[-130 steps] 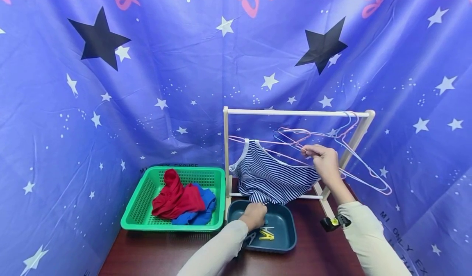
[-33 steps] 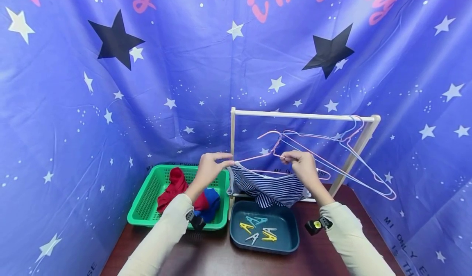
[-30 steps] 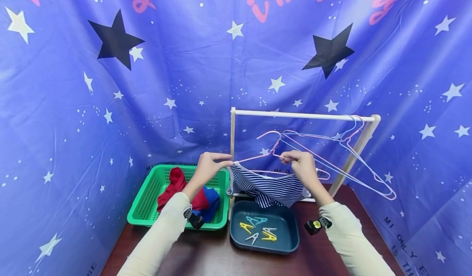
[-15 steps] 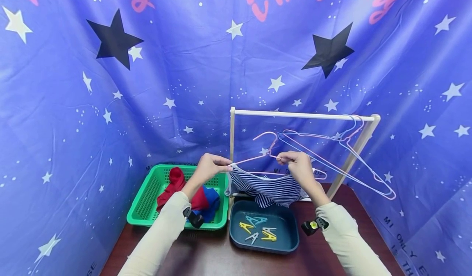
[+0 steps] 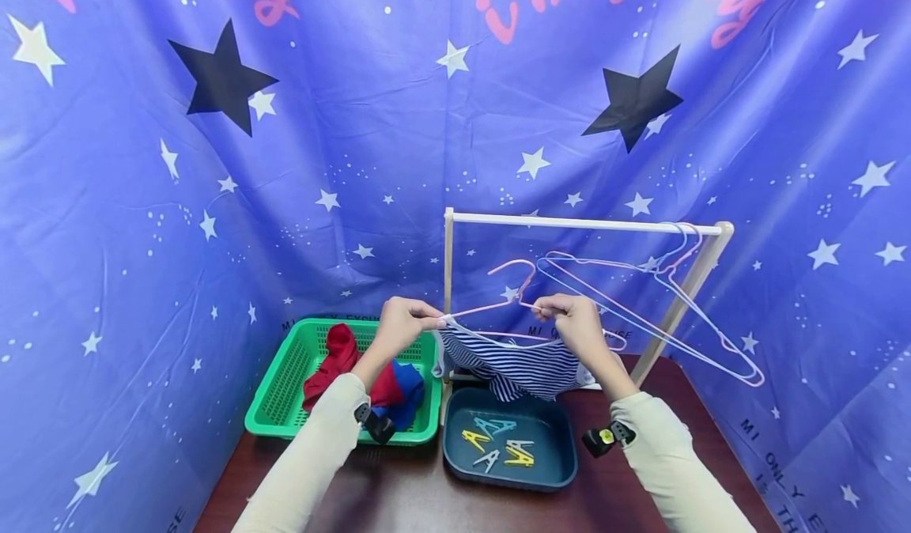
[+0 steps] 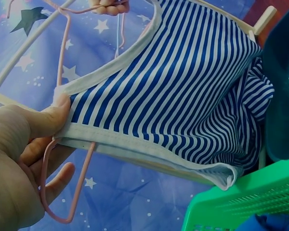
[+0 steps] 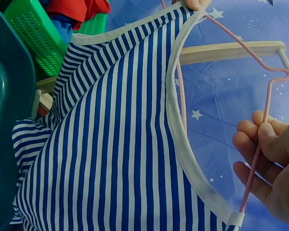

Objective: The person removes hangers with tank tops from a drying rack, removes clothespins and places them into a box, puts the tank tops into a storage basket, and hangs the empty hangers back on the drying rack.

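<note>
A blue-and-white striped tank top (image 5: pixel 515 363) with white trim hangs on a pink clothes hanger (image 5: pixel 491 307) in front of the rack. My left hand (image 5: pixel 404 323) pinches the white shoulder strap (image 6: pixel 62 96) between thumb and fingers; the hanger's looped end pokes out past the armhole there. My right hand (image 7: pixel 274 159) pinches the other arm of the hanger, between its neck and the second strap (image 7: pixel 236 219). The hanger's hook (image 5: pixel 512 264) points up and to the left, below the rack's top bar and apart from it. Lower down, the fabric bunches behind the dark tray.
The rack's white bar (image 5: pixel 569 221) carries a blue and a pink hanger (image 5: pixel 701 331) at its right end. A green basket (image 5: pixel 266 387) with red (image 5: pixel 340 355) and blue cloth stands left. In the dark tray (image 5: pixel 562 474) lie several clothespins (image 5: pixel 521 457). A starry curtain surrounds the table (image 5: pixel 398 485).
Earlier the left hand was low at the tank top's hem over the tray; it has risen to the left strap. The hook came into view. Lately the hanger shifted slightly left, and the left fingers closed on the strap.
</note>
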`<action>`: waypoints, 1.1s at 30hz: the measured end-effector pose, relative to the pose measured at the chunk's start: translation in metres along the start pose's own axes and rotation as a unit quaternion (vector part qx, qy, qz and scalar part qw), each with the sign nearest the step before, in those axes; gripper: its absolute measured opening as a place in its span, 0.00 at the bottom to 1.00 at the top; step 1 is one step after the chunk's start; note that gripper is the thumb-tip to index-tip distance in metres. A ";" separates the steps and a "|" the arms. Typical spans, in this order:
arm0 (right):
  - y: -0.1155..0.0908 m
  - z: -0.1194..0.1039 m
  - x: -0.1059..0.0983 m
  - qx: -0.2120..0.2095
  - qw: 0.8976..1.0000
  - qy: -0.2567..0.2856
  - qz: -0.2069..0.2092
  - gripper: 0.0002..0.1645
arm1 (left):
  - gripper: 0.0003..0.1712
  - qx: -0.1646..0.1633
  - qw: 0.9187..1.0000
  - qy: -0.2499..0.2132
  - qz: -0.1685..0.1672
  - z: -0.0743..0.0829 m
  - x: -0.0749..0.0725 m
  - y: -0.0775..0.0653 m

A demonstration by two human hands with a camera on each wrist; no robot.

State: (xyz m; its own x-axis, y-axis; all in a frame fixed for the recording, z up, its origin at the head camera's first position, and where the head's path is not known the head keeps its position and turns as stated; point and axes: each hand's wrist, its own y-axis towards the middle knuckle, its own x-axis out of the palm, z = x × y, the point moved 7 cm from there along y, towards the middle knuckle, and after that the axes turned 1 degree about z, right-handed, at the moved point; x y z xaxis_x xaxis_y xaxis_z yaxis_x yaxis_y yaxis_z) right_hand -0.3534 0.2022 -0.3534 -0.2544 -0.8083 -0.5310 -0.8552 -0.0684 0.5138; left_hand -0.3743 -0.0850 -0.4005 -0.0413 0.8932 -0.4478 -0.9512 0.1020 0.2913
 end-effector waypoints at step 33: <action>-0.008 0.024 -0.013 0.048 0.999 -0.001 -0.026 0.10 | 0.05 -0.051 0.992 -0.024 0.111 -0.040 -0.045 -0.009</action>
State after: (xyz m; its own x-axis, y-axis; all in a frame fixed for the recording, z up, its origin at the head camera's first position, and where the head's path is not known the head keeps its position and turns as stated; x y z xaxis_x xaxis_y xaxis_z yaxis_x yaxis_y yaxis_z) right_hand -0.3536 0.2274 -0.3670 -0.2088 -0.8043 -0.5564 -0.9066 -0.0541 0.4184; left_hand -0.3757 -0.1442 -0.4170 -0.2418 0.9085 -0.3408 -0.9460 -0.1426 0.2910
